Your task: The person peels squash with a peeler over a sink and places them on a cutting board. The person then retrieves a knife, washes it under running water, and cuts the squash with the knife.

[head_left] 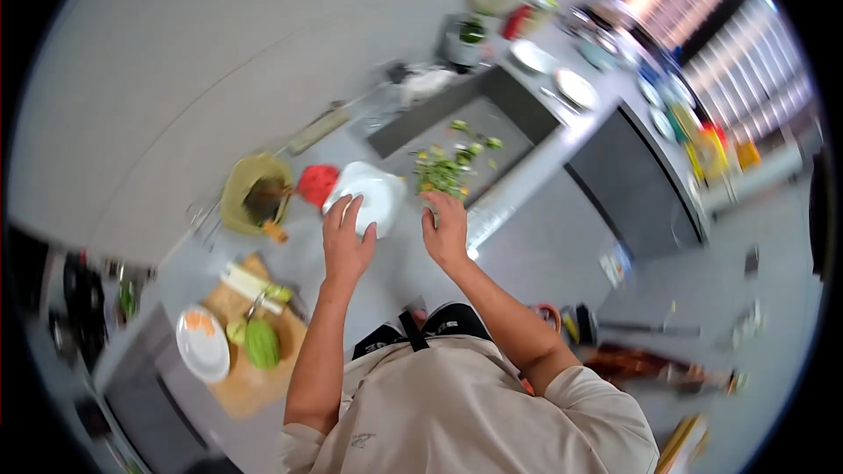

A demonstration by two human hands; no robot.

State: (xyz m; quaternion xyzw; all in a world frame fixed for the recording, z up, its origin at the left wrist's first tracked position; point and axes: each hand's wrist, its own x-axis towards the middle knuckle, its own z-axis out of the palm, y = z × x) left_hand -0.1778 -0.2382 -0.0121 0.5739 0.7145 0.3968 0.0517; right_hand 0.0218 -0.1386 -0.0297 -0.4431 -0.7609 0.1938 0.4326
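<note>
My left hand (pixel 349 241) is over the near edge of a white plate or shallow bowl (pixel 376 196) on the grey counter. Its fingers and thumb are apart, and nothing shows in its grasp; whether the fingertips touch the dish I cannot tell. To the right, my right hand (pixel 446 230) hovers by the near edge of the sink (pixel 518 108), thumb apart from slightly bent fingers, holding nothing visible. Green vegetable scraps (pixel 442 174) lie in the sink just beyond it. Against the dish's left side is a red object (pixel 318 184), blurred.
A yellow-green bin (pixel 235 197) stands left of the dish. On a wooden cutting board (pixel 241 391) are a ridged green gourd (pixel 262 344) and a knife-like white strip (pixel 250 285). A white plate (pixel 195 360) with orange pieces overlaps the board. More plates (pixel 575 89) stand beyond the sink.
</note>
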